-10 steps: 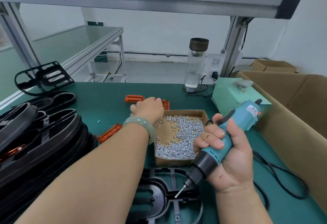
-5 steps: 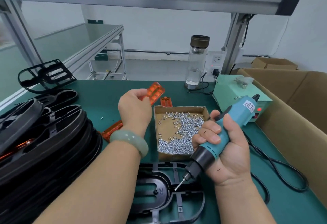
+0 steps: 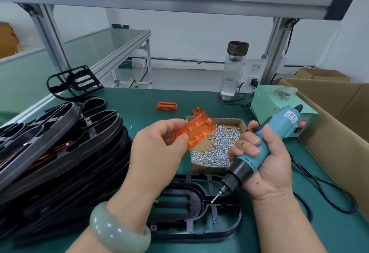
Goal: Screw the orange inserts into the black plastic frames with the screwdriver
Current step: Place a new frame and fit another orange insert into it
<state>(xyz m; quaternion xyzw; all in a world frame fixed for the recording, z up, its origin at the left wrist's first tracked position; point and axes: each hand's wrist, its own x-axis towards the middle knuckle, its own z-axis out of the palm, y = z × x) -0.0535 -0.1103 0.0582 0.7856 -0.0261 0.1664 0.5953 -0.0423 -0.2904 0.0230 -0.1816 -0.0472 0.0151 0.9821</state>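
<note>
While left hand (image 3: pixel 157 157) pinches orange insert (image 3: pixel 199 131), it partly hides black frame (image 3: pixel 223 230).

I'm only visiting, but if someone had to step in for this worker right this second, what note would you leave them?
Left hand pinches an orange insert, held in the air over the screw box.
Right hand grips the screwdriver, bit angled down toward the black frame lying in front.
Done: insert picked up; this frame has no insert or screws yet.
Left: seat the insert, take screws, drive them.
A spare insert lies beyond the box; the stack of frames is on the left.
</note>
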